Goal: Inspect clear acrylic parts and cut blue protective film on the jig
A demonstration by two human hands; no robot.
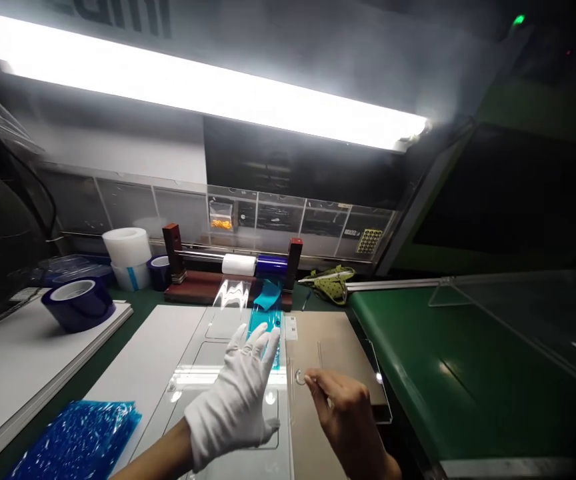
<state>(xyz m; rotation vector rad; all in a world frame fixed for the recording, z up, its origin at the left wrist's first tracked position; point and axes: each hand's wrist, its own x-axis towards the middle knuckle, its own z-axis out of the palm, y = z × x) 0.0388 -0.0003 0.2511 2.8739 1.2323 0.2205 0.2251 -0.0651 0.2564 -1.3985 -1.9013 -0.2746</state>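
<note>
- My left hand (238, 400), in a white glove, lies flat with fingers spread on a clear panel (228, 407); nothing is grasped. I judge the glove is there to keep prints off the surface, and the flat palm to pin the panel down.
- My right hand (341, 410) is bare, its thumb and forefinger pinched near a small ring-shaped mark (300, 378) at the panel's right edge. Whether they grip a film tab there I cannot tell.
- A teal film strip (267, 320) runs from the fingertips of the left hand back to the tape holder (233, 273), which carries a white roll (239, 265) and a blue roll (271, 265) on one bar, apparently so film pulls straight toward me.
- The panel rests on a pale fixture plate (328, 340) on the green bench (448, 373).
- Crumpled blue film (78, 443) lies at lower left, well apart from the hands.
- A spare blue tape roll (78, 303) sits on a white board (13, 360) at left, within reach.
</note>
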